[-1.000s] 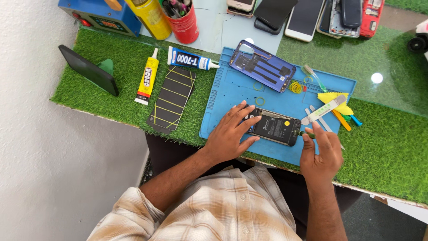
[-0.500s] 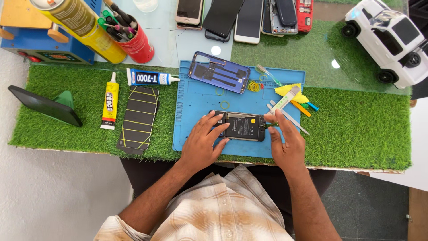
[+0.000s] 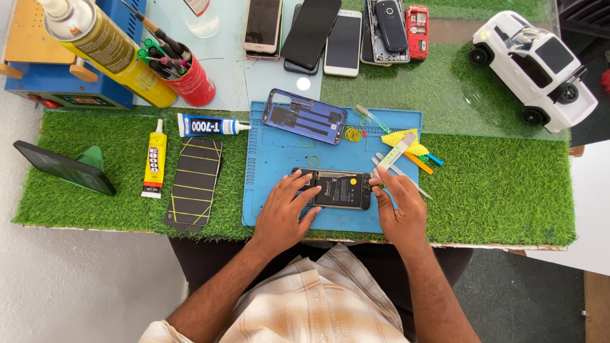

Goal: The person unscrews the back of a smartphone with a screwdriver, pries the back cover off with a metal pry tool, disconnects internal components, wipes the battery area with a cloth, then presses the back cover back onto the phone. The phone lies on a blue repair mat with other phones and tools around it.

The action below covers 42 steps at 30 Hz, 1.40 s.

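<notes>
An opened phone (image 3: pixel 338 189) with its black battery showing lies on the blue work mat (image 3: pixel 279 146). My left hand (image 3: pixel 284 213) rests on the phone's left end, fingers spread over it. My right hand (image 3: pixel 399 206) touches the phone's right end with its fingertips. Just above that hand lie metal tweezers (image 3: pixel 397 173) and a pale flat pry tool (image 3: pixel 395 152). A blue phone back cover (image 3: pixel 305 116) sits at the mat's top.
Left on the green turf (image 3: pixel 508 184) lie a phone screen bound with yellow bands (image 3: pixel 194 183), two glue tubes (image 3: pixel 154 159) and a dark phone on a green stand (image 3: pixel 63 167). Behind stand a red tool cup (image 3: pixel 190 79), several phones (image 3: pixel 311 32) and a white toy car (image 3: pixel 534 63).
The view has swung so the bench now sits level and centred. Both hands stay at the two ends of the opened phone, with only small finger shifts.
</notes>
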Tool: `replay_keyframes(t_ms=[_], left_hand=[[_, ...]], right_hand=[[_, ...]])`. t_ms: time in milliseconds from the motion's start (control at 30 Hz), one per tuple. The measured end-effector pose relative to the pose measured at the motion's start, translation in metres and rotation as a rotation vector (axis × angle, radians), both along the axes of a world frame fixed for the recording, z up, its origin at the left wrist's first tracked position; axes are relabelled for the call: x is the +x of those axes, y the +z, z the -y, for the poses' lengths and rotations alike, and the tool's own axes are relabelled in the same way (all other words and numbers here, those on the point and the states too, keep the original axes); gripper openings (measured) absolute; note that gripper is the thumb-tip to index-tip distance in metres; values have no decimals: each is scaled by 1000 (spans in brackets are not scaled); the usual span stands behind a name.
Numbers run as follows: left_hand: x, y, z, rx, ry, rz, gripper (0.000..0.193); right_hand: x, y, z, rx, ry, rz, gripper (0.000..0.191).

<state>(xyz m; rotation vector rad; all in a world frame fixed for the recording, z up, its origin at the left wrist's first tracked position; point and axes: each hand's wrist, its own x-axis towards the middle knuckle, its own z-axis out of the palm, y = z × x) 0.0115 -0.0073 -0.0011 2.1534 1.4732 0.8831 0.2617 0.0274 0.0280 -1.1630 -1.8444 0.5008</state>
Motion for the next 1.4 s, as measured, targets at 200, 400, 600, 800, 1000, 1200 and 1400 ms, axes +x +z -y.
replay_keyframes(t_ms=[200,400,600,800,1000,1200,1400], left_hand=[[1,-2,1,-3,1,-9,39],[0,-1,2,1,8,-10,39],[0,-1,0,5,2,-18,40],[0,-1,2,0,-1,-24,39],[0,0,1,-4,-3,-28,40],[0,-3,2,-5,-7,-23,39],[0,-1,2,6,-5,-1,38]], right_hand=[[1,-1,3,-57,-45,17,53],[1,-2,1,50,7,57,56],[5,-9,2,-66,-2,-12,60],[9,-24,6,-155,36,-169,68],[9,-33,3,-169,10,-194,88],[13,-29,4,-277,7,-498,87],[13,-25,-6,-311,-99,-617,80]])
